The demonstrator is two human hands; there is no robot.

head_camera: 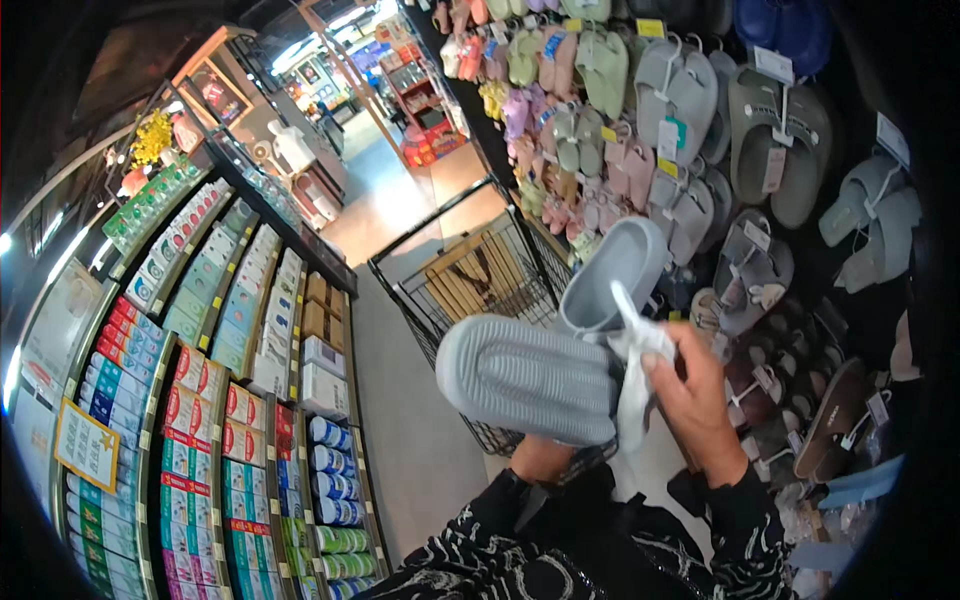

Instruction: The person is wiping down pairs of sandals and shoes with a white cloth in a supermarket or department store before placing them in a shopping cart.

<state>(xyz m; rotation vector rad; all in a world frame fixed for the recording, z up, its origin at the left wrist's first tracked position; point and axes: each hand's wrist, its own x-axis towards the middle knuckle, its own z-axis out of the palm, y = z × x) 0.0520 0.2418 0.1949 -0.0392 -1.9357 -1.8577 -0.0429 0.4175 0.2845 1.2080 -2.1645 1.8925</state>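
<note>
A pair of light grey slide slippers is held up before me. One slipper [529, 379] shows its ribbed sole, and the other slipper [615, 274] lies behind it with its smooth footbed visible. Of my left hand [541, 456] only the wrist area shows below the near slipper; its fingers are hidden behind the sole as it holds the pair up. My right hand [697, 397] pinches a crumpled white cloth or tissue [636, 375] against the near slipper's edge. A white strip sticks up from there over the far slipper; whether it is cloth or a hanger is unclear.
A black wire shopping cart [450, 206] with a slatted wooden item [476, 274] stands just ahead. Hanging slippers [675, 97] line the display on the right. Shelves of boxed goods [191, 405] run along the left. Between them, a tiled aisle [412, 450] leads away.
</note>
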